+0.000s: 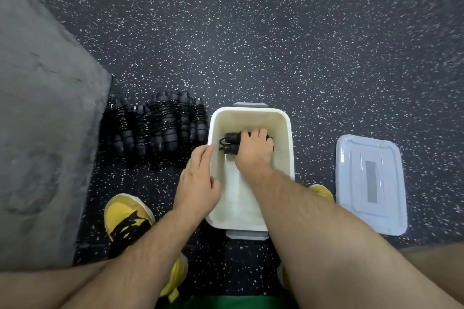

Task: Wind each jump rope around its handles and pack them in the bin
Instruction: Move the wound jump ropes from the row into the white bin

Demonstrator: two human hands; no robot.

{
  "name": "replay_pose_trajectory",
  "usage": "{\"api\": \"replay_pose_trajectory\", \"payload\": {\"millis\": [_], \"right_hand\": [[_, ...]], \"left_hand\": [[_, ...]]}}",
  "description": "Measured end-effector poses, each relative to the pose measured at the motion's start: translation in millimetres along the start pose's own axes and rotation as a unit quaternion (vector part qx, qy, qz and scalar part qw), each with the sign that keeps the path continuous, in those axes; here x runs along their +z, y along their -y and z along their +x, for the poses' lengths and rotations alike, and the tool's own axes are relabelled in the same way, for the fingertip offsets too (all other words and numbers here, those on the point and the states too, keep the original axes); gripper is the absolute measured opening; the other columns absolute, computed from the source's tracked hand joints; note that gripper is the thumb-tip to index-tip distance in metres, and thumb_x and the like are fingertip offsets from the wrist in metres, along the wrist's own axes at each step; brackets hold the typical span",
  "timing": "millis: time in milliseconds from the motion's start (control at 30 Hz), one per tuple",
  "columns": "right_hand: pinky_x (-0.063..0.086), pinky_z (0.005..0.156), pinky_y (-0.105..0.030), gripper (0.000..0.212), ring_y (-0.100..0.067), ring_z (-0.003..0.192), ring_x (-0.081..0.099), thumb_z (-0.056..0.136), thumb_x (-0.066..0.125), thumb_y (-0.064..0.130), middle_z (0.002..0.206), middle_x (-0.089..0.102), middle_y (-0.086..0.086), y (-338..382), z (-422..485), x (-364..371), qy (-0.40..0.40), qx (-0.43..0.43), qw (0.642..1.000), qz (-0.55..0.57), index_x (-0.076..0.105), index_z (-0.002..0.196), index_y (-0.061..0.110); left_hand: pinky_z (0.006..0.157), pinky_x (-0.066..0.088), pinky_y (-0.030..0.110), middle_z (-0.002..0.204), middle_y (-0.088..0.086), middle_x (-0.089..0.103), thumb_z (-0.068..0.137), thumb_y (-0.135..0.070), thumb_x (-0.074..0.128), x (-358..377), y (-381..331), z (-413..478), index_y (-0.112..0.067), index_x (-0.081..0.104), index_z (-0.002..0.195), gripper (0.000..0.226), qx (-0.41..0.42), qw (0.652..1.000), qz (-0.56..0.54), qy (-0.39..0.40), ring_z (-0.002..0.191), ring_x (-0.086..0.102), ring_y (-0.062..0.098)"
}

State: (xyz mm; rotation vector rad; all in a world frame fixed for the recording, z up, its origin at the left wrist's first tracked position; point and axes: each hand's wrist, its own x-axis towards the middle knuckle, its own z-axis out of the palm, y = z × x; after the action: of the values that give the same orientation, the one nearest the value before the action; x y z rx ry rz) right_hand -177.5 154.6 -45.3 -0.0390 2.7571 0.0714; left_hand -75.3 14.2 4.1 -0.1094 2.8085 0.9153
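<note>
Head view: right hand (253, 150) grip clenches wound rope (229, 143) inside bin (288, 148), lid (371, 183) beside.

one white bin (288, 148); one lid (371, 183); one wound jump rope (229, 144) inside; a row of others (155, 128), too tangled to count; two yellow shoes (125, 218)

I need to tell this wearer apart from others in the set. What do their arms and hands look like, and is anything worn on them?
Both forearms are bare and hairy, with no sleeves in view. The left hand and right hand have no gloves, rings, watch or wristband visible.
</note>
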Motion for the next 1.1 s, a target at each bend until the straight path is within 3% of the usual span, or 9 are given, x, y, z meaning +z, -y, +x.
{"api": "replay_pose_trajectory", "payload": {"millis": [100,233,367,467,600,733,867,967,1100], "right_hand": [[0.04,0.087,-0.041,0.05,-0.03,0.115,0.043,0.084,0.057,0.022,0.129,0.05,-0.01,2,5,0,0.012,0.012,1.0,-0.006,0.045,0.133,0.018],[0.042,0.085,-0.04,0.053,-0.031,0.115,0.043,0.085,0.058,0.021,0.132,0.046,-0.01,4,5,4,0.008,0.032,0.999,0.031,0.044,0.136,0.019],[0.044,0.074,-0.041,0.074,-0.033,0.109,0.041,0.079,0.063,0.027,0.139,0.033,-0.01,2,-15,15,-0.038,0.001,0.999,0.026,0.03,0.146,0.021],[0.042,0.069,-0.041,0.067,-0.035,0.109,0.041,0.087,0.053,0.045,0.141,0.039,-0.007,-3,-26,29,-0.093,-0.051,0.994,0.025,0.033,0.148,0.03],[0.042,0.065,-0.041,0.061,-0.034,0.11,0.045,0.097,0.047,0.055,0.135,0.045,-0.007,-2,-12,29,-0.094,-0.061,0.993,-0.032,0.03,0.15,0.032],[0.038,0.059,-0.039,0.063,-0.036,0.108,0.044,0.093,0.06,0.043,0.126,0.046,-0.011,11,3,22,-0.042,-0.045,0.997,-0.047,0.032,0.146,0.025],[0.048,0.061,-0.038,0.068,-0.038,0.109,0.043,0.088,0.067,0.033,0.125,0.044,-0.013,17,6,16,-0.014,-0.048,0.997,-0.05,0.033,0.145,0.02],[0.056,0.068,-0.044,0.062,-0.039,0.111,0.042,0.09,0.061,0.023,0.127,0.041,-0.015,22,6,11,0.002,-0.05,0.997,-0.053,0.033,0.144,0.014],[0.049,0.077,-0.041,0.064,-0.04,0.118,0.038,0.095,0.055,0.031,0.137,0.036,-0.012,17,0,6,0.026,-0.06,0.997,-0.039,0.026,0.151,0.023]], "left_hand": [[0.115,0.039,0.032,0.155,-0.01,0.02,0.089,-0.007,0.055,-5,-6,-3,-0.012,0.028,0.156,0.072,0.004,0.999,-0.003,0.031,0.138,0.04,0.014],[0.103,0.049,0.03,0.159,-0.013,0.014,0.094,-0.006,0.053,-8,-13,-6,-0.013,0.023,0.158,0.071,-0.017,0.998,-0.025,0.049,0.129,0.051,0.014],[0.09,0.053,0.029,0.16,-0.015,0.011,0.096,-0.007,0.051,-5,-9,-8,-0.016,0.02,0.159,0.072,-0.024,0.998,-0.023,0.049,0.117,0.06,0.018],[0.095,0.053,0.029,0.161,-0.012,0.012,0.096,-0.005,0.051,-2,-9,-9,-0.014,0.019,0.16,0.072,-0.02,0.999,-0.021,0.042,0.123,0.058,0.016],[0.1,0.052,0.028,0.161,-0.01,0.014,0.095,-0.003,0.051,-1,-11,-8,-0.013,0.02,0.159,0.072,-0.016,0.999,-0.027,0.036,0.126,0.055,0.015],[0.111,0.044,0.031,0.161,-0.002,0.019,0.094,-0.001,0.051,1,-11,-8,-0.008,0.022,0.158,0.071,0.004,1.0,-0.018,0.024,0.143,0.039,0.013],[0.106,0.048,0.03,0.16,-0.009,0.016,0.094,-0.002,0.049,2,-9,-7,-0.014,0.021,0.16,0.072,-0.008,0.999,-0.032,0.028,0.139,0.043,0.011],[0.099,0.052,0.029,0.16,-0.01,0.015,0.094,-0.003,0.049,2,-9,-6,-0.015,0.02,0.16,0.073,-0.011,0.999,-0.033,0.029,0.133,0.049,0.012],[0.095,0.053,0.03,0.16,-0.013,0.015,0.096,-0.007,0.048,1,-9,-6,-0.016,0.02,0.16,0.07,-0.017,0.999,-0.035,0.037,0.121,0.057,0.015]]}}
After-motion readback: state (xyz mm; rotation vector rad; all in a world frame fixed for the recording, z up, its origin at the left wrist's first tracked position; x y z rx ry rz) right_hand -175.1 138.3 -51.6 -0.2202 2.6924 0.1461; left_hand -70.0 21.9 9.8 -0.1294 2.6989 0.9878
